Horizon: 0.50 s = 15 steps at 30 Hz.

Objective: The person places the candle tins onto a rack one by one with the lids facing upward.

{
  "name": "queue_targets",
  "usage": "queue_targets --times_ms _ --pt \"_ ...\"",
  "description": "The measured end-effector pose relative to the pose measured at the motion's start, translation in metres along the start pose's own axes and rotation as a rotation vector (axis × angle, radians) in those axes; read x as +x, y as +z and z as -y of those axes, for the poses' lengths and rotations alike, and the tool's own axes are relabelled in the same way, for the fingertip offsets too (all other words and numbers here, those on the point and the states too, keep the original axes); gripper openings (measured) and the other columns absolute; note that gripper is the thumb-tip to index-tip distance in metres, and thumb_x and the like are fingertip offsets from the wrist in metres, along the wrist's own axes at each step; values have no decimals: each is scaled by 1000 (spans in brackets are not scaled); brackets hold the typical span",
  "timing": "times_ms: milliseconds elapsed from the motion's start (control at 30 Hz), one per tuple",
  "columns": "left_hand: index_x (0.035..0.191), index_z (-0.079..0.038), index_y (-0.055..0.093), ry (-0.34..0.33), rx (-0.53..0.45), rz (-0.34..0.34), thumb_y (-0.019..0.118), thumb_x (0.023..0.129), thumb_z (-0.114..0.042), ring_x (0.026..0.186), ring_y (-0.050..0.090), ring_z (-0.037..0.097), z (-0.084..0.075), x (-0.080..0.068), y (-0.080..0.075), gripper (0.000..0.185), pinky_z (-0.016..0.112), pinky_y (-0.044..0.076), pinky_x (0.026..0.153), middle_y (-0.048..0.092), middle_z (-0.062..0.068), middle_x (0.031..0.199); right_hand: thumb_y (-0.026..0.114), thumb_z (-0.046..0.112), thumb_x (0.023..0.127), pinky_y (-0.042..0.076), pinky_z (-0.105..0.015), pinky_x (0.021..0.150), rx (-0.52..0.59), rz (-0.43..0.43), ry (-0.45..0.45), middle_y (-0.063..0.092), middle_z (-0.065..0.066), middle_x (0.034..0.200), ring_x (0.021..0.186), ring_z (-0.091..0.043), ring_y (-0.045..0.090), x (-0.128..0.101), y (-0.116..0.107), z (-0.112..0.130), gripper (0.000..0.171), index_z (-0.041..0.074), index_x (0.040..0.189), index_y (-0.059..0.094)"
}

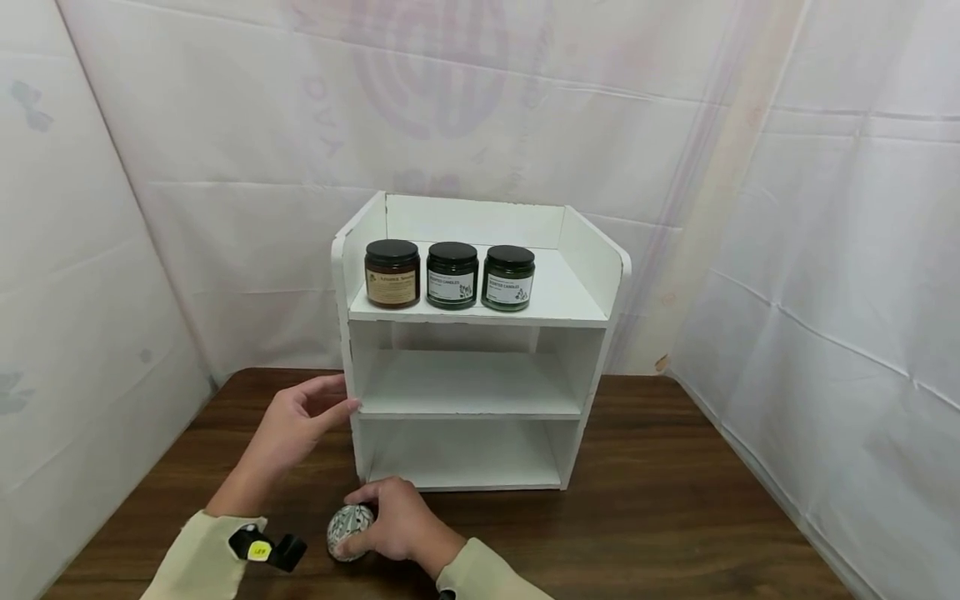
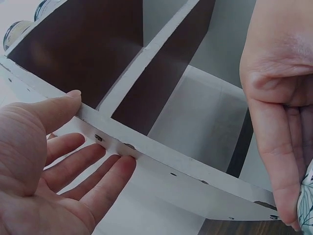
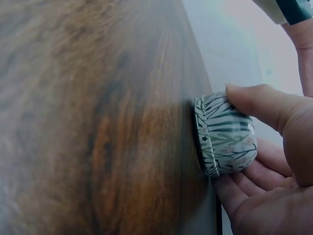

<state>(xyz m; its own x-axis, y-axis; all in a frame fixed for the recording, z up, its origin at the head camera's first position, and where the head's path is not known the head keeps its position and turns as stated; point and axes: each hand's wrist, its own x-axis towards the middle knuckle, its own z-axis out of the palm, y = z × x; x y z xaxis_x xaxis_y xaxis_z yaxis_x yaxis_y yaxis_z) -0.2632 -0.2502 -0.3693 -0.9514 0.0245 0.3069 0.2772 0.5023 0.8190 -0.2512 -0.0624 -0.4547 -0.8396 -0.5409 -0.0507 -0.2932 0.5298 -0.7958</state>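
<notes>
A white shelf unit (image 1: 592, 267) stands on the dark wooden table (image 1: 660, 517). On its top board sit one brown jar (image 1: 392, 274) and two dark green jars (image 1: 452, 276) (image 1: 508, 278), all with black lids. My left hand (image 1: 300, 421) rests with straight fingers (image 2: 78, 169) against the shelf's left side panel (image 2: 161, 159). My right hand (image 1: 401, 521) grips a small round tin (image 1: 349, 531) with a leaf pattern, which stands on the table in front of the shelf. In the right wrist view thumb and fingers curl around the tin (image 3: 226, 134).
White sheets (image 1: 825, 250) hang behind and to both sides of the table. The shelf's middle board (image 1: 468, 387) and bottom board (image 1: 465, 458) hold nothing. A black clip with a yellow tag (image 1: 264, 548) sits on my left sleeve.
</notes>
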Motion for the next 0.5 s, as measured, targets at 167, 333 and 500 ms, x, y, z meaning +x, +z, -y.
queue_targets --times_ms 167,333,500 --pt "140 -9 62 4 3 3 71 97 -40 107 67 11 0 0 1 54 22 56 81 67 14 136 94 26 74 48 -20 93 -37 4 -19 72 13 116 108 1 59 -2 -1 0 45 23 116 78" --pt "140 -9 62 5 6 -1 71 97 -40 105 67 9 1 0 0 54 22 56 81 67 15 135 93 29 75 48 -19 93 -62 20 -46 72 14 116 108 1 59 0 -3 -1 45 23 116 78" --pt "140 -9 61 5 7 4 71 97 -40 106 67 10 1 0 0 54 22 56 81 67 14 136 94 29 74 48 -17 89 -50 19 -71 72 15 111 102 4 59 1 -4 -3 45 22 115 78"
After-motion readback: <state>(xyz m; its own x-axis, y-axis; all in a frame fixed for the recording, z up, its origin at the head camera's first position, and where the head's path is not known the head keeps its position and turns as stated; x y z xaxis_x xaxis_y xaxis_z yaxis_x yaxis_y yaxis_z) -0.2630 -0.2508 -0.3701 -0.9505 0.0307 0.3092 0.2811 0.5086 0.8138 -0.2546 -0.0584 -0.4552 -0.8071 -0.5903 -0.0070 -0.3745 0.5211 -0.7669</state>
